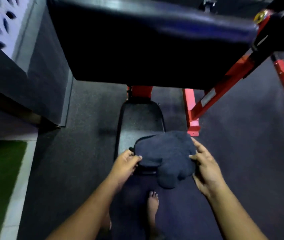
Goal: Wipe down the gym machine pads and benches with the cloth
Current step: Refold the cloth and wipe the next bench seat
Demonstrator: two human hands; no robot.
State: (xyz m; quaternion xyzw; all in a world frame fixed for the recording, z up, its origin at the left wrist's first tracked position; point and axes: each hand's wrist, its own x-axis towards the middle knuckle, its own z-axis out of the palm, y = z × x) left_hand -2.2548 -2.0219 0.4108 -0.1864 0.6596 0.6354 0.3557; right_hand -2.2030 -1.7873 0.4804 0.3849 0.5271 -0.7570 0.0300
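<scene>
Low in the centre of the frame, both hands hold a dark blue cloth (168, 159) bunched over the near end of a small black seat pad (142, 122). The left hand (124, 166) pinches the cloth's left edge between thumb and curled fingers, and the right hand (205, 168) grips its right side, thumb pressed on the fabric and fingers partly spread along the edge. The cloth covers only the nearest part of the seat; the far part, running up toward the red frame (192, 108), lies bare. Filling the upper half of the frame is a large black padded backrest (137, 42), well apart from the cloth and hands. No pad shows a wet streak or sheen that would mark it as wiped, so what is done cannot be told; by my reading the seat is the pad in hand, with the big pad likely left. A bare foot (152, 207) stands on the dark floor below.
</scene>
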